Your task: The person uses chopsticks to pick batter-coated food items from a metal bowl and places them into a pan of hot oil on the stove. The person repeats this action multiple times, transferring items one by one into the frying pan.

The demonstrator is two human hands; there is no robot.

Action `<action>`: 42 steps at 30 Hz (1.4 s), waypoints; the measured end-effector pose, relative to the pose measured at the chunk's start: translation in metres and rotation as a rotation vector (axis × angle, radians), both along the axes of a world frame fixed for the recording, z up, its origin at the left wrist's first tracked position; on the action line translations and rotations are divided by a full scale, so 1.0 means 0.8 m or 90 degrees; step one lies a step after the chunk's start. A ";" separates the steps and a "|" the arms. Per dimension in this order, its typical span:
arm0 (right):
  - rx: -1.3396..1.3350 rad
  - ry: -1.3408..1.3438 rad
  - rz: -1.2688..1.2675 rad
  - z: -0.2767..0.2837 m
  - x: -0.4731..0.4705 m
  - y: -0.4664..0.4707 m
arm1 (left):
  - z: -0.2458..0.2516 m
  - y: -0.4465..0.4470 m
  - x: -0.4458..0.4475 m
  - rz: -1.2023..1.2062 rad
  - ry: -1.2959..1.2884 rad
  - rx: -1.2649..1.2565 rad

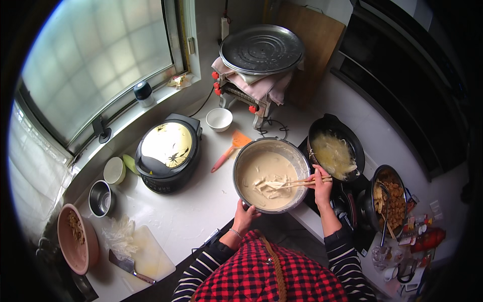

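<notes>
A round metal pot (pixel 241 185) of pale, creamy batter (pixel 264 162) is at the counter's front edge. My left hand (pixel 245 216) grips its near rim. In my right hand (pixel 320 185) is a pair of wooden chopsticks (pixel 302 182), whose tips reach into the batter among pale, batter-coated strips (pixel 274 187). Just beyond my right hand, a black wok (pixel 359 145) holds bubbling yellow oil (pixel 330 151) with pale pieces at its edge. Farther right, a metal bowl (pixel 395 170) contains browned fried food (pixel 394 200), a ladle and more chopsticks.
Left of the pot are an orange spatula (pixel 226 154), a white bowl (pixel 219 119) and an electric griddle (pixel 166 158). At lower left, a cleaver (pixel 122 262) lies on a cutting board (pixel 160 255) beside a pink basin (pixel 90 241). Bottles (pixel 426 239) crowd the far right.
</notes>
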State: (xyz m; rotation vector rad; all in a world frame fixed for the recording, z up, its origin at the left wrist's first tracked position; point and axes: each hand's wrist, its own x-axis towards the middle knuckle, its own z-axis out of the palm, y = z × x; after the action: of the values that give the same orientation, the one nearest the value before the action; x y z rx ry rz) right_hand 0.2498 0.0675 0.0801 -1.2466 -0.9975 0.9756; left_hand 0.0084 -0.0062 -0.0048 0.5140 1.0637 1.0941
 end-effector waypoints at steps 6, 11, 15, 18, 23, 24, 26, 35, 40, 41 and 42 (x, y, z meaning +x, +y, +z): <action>0.101 -0.130 0.079 0.040 -0.016 -0.006 | -0.003 -0.001 -0.001 -0.008 -0.013 0.004; 0.177 -0.221 0.131 0.060 -0.043 -0.015 | -0.005 0.000 0.000 -0.005 -0.009 0.002; 0.177 -0.211 0.143 0.037 -0.068 -0.013 | -0.002 0.000 -0.001 -0.006 -0.010 0.004; 0.158 -0.216 0.123 0.011 -0.079 -0.014 | 0.001 0.000 -0.001 -0.003 -0.002 0.003; 0.154 -0.237 0.120 0.006 -0.065 -0.022 | 0.003 0.000 0.000 0.003 0.006 0.000; 0.151 -0.257 0.129 0.010 -0.059 -0.023 | 0.001 0.000 0.000 0.002 0.002 0.000; 0.147 -0.286 0.146 0.019 -0.053 -0.027 | -0.002 0.002 0.000 0.002 -0.002 0.000; 0.031 0.109 0.021 0.040 0.002 -0.034 | -0.014 0.001 -0.003 -0.006 0.002 -0.002; 0.034 0.324 -0.194 0.046 0.061 -0.039 | -0.012 0.000 -0.003 0.000 0.013 -0.001; 0.072 0.328 -0.209 0.054 0.082 -0.037 | -0.011 0.000 -0.003 -0.005 0.006 0.004; 0.103 0.315 -0.231 0.066 0.106 -0.033 | -0.010 0.000 -0.003 -0.007 0.006 0.006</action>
State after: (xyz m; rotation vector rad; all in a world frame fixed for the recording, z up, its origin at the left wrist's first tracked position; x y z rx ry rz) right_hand 0.3344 0.0414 0.1326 -0.9411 -0.4333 0.8389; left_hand 0.0058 -0.0065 -0.0132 0.5329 1.0634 1.0890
